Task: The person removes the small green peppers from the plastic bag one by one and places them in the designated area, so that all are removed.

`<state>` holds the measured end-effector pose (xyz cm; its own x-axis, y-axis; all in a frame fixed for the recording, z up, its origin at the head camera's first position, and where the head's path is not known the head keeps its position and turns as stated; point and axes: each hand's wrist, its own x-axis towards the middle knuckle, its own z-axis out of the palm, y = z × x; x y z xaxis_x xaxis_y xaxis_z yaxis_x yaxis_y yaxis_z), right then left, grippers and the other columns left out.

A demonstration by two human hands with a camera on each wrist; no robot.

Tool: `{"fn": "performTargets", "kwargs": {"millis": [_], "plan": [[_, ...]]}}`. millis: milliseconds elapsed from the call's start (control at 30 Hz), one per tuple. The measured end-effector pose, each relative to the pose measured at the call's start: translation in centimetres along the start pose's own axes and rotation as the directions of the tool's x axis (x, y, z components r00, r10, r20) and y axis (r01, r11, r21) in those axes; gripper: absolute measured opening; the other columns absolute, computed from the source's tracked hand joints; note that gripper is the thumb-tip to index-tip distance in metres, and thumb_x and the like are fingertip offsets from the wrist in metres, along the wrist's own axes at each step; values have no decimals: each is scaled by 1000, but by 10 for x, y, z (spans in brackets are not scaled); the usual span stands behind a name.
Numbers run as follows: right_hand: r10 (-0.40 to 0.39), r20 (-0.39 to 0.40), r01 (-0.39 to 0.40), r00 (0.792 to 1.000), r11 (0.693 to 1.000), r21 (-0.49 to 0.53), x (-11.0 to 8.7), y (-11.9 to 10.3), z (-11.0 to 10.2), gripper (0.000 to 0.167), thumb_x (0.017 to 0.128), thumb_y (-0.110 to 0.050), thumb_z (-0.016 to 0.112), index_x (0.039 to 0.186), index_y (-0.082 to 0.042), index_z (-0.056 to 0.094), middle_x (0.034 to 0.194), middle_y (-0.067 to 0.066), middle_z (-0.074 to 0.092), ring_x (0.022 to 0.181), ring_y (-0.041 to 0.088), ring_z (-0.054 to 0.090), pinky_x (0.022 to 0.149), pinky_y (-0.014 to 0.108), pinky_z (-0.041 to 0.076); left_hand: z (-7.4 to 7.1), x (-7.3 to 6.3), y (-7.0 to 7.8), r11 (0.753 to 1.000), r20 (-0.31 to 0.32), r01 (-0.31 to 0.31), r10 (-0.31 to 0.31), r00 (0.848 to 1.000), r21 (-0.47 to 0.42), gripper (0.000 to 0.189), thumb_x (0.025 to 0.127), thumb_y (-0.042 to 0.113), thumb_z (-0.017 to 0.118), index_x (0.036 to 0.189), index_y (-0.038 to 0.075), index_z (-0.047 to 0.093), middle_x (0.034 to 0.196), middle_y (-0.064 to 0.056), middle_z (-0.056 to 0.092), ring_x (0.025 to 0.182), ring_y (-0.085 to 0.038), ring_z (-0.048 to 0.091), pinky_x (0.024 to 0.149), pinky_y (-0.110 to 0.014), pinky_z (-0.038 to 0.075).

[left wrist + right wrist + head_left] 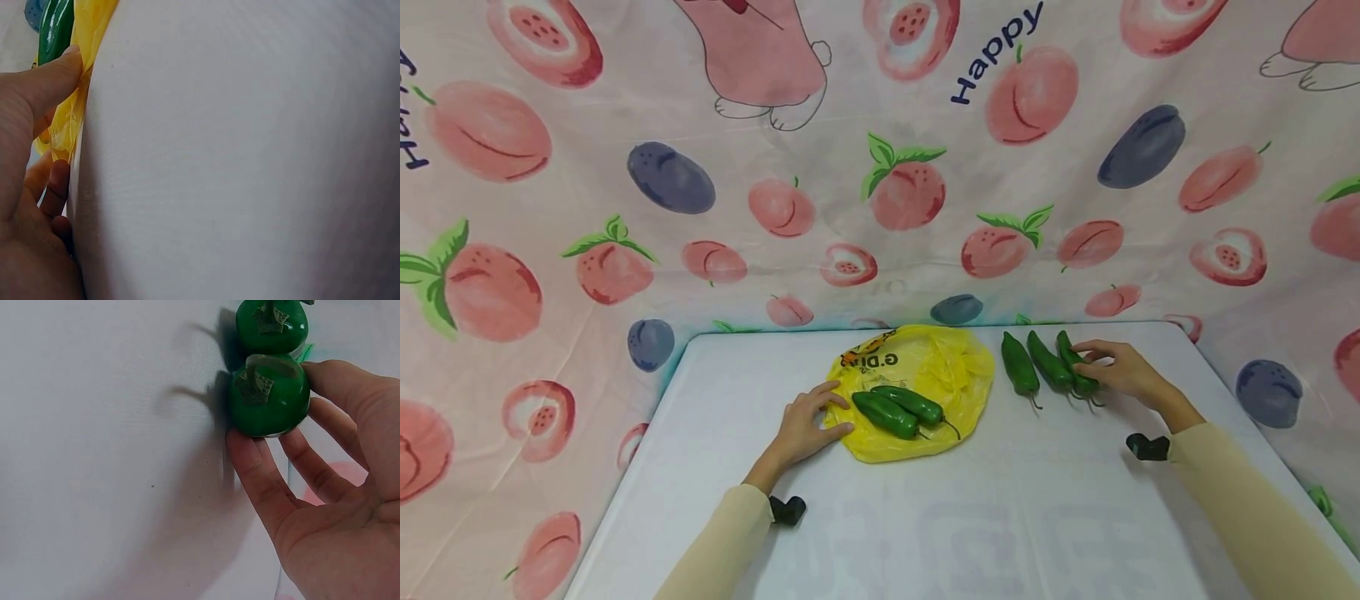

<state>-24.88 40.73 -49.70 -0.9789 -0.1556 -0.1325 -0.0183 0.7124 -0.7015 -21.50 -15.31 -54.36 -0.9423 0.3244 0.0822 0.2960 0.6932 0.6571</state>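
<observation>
A yellow plastic bag [973,392] lies flattened on the white table, with two green peppers [887,415] side by side on top of it. Against the bag's left edge rests my left hand [801,425], fingers spread; in the left wrist view its thumb [59,75] touches the yellow plastic. To the right of the bag, three more green peppers lie in a row, stems toward me. My right hand [1123,372] holds the rightmost pepper [1081,382] between thumb and fingers. The right wrist view shows this held pepper [269,403] touching its neighbour [272,328].
The leftmost pepper [1020,364] of the row lies between the bag and the other two. Behind the white table [970,517] hangs a fruit-print cloth [880,275]. Black wrist cameras [787,510] are worn at both sleeves.
</observation>
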Motion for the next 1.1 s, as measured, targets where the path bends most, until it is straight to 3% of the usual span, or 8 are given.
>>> {"fn": "performTargets", "kwargs": {"millis": [500,1100], "plan": [[5,10,-5,1000,1000,23,-1,-3,-1,59,100,-32,70,144,2,52,128,30,55,108,39,60,74,31,56,1,0,-2,1000,-6,2,-1,1000,11,29,88,38,82,110,25,71,155,-4,50,111,-25,53,94,-48,32],[-2,24,2,1000,1000,-22,1,-3,-2,58,100,-33,69,143,1,53,126,29,57,108,40,59,77,35,54,2,0,-3,1000,-7,-11,11,1000,1,28,87,36,83,110,25,71,155,-4,50,112,-25,53,95,-48,32]]}}
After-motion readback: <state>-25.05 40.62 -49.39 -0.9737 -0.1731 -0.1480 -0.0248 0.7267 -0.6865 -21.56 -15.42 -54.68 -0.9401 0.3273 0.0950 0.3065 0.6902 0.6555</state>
